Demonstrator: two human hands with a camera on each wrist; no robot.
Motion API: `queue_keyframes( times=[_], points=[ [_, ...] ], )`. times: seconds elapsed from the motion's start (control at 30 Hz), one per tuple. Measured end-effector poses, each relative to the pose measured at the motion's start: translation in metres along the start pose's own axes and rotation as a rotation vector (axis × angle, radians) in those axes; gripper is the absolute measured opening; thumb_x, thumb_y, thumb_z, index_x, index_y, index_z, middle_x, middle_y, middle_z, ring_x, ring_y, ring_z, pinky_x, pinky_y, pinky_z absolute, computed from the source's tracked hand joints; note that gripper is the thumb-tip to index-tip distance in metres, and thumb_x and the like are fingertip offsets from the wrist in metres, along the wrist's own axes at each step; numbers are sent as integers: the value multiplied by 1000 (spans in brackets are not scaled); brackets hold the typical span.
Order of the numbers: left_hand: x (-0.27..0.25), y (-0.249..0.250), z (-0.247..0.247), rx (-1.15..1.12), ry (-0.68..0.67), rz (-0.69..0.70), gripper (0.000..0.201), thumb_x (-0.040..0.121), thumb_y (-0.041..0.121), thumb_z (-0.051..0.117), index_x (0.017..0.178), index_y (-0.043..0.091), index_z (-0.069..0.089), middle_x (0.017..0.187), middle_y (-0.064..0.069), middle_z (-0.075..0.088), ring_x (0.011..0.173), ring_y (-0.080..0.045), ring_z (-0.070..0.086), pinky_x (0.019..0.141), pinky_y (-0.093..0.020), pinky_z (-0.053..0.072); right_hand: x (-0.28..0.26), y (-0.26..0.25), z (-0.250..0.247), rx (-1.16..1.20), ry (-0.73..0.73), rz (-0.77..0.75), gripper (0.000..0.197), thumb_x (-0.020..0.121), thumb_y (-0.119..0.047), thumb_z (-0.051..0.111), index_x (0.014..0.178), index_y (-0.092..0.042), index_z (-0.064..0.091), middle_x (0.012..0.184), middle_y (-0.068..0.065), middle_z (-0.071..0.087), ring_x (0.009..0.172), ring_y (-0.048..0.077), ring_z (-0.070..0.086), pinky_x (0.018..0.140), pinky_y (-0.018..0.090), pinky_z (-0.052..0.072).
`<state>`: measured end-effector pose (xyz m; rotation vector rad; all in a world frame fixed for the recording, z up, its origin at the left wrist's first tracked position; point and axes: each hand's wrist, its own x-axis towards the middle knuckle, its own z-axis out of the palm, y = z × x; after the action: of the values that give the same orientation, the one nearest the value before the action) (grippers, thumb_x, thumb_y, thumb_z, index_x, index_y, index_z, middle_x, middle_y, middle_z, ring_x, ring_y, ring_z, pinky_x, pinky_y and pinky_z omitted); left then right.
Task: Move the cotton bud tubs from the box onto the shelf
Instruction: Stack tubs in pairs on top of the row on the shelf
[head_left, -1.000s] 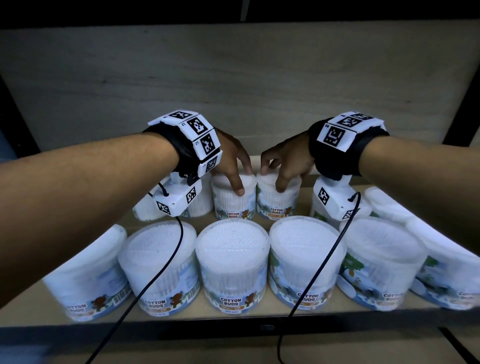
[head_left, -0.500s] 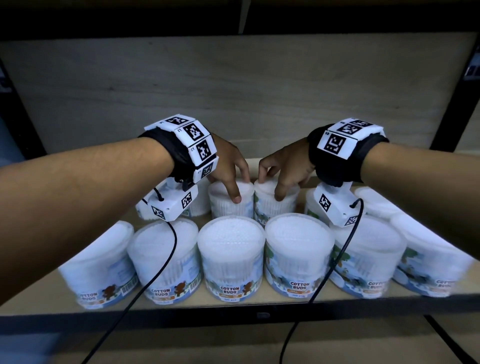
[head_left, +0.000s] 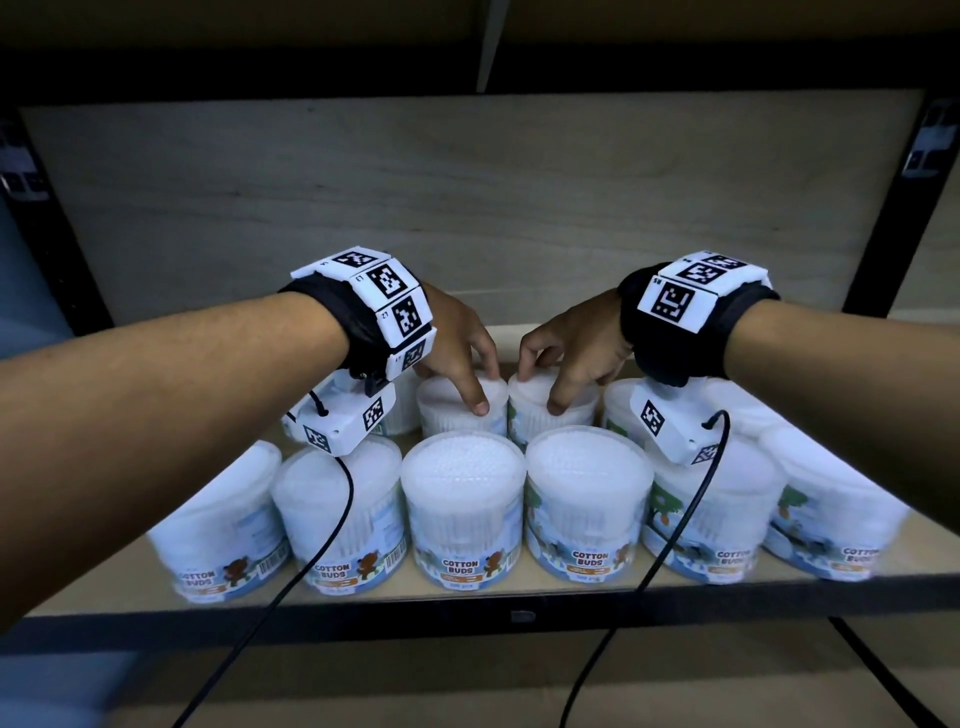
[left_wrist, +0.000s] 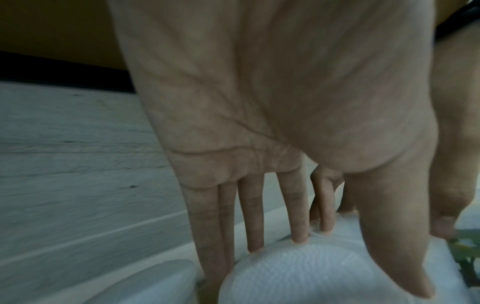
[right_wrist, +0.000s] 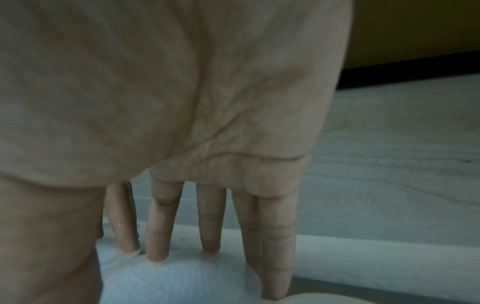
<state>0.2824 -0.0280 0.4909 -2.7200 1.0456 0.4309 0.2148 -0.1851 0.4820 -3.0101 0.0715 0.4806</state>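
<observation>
Two rows of white cotton bud tubs stand on the wooden shelf. My left hand grips the top of a back-row tub from above, thumb on the front of the lid and fingers behind its rim. In the left wrist view the fingers reach down over that lid. My right hand holds the neighbouring back-row tub the same way. Its fingers touch the far rim of the lid. Both tubs stand upright and side by side. The box is not in view.
Several tubs fill the front row close to the shelf's black front rail. More tubs flank my hands in the back row. The wood back panel stands just behind them, and the upper shelf edge hangs overhead. Wrist camera cables trail down.
Both hands have stayed on the same two back-row tubs. The head view has drawn back, so more of the shelf's back panel and the upper shelf edge shows.
</observation>
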Motion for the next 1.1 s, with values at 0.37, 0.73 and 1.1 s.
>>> queue_keyframes(
  times=[0.37, 0.73, 1.1],
  points=[
    [-6, 0, 4, -105, 14, 39, 47, 73, 59, 73, 117, 42, 66, 117, 4, 67, 102, -13, 65, 82, -26, 57, -9, 1, 1, 31, -26, 0, 45, 83, -32, 74, 123, -43, 57, 137, -5, 53, 122, 22, 54, 92, 43, 58],
    [-17, 3, 4, -146, -7, 50, 42, 78, 56, 72, 116, 39, 67, 116, 6, 66, 95, -9, 63, 78, -25, 55, -10, 1, 0, 43, -56, -1, 42, 86, -29, 72, 123, -43, 59, 141, -6, 50, 123, 19, 49, 90, 40, 58],
    [-27, -13, -1, -186, 31, -10, 60, 80, 57, 71, 134, 37, 53, 130, 8, 56, 117, -16, 58, 96, -34, 55, -7, -4, -13, -33, 39, -5, 43, 83, -43, 73, 123, -46, 58, 129, -5, 55, 114, 19, 57, 91, 41, 59]
  ],
)
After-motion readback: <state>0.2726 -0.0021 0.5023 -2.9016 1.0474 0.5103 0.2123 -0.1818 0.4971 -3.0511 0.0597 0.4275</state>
